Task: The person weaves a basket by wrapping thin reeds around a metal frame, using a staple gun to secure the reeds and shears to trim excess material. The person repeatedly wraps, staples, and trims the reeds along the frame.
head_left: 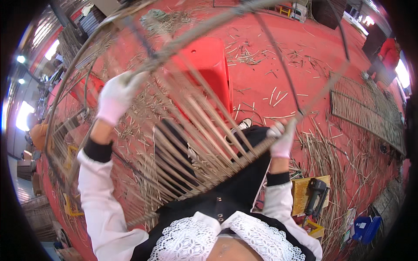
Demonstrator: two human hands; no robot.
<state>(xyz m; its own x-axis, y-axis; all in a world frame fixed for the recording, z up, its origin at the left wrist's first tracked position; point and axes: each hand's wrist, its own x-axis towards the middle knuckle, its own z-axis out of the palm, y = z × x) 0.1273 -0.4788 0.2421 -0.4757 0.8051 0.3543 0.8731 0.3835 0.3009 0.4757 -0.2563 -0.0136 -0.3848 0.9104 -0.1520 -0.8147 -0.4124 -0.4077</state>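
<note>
Both gloved hands have hold of a slatted frame (pixel 214 141), tilted up over the person's lap.
From where I'm standing, the left hand (pixel 116 99) has its fingers curled round a wrapped rail, and the right hand (pixel 282 140) grips near the corner at the other end, though blur hides the exact finger positions. Just beyond the slats sits a red stool (pixel 212 69); a black handheld tool (pixel 317 196) lies near the right forearm, and cut sticks (pixel 275 96) litter the red floor (pixel 265 45).
</note>
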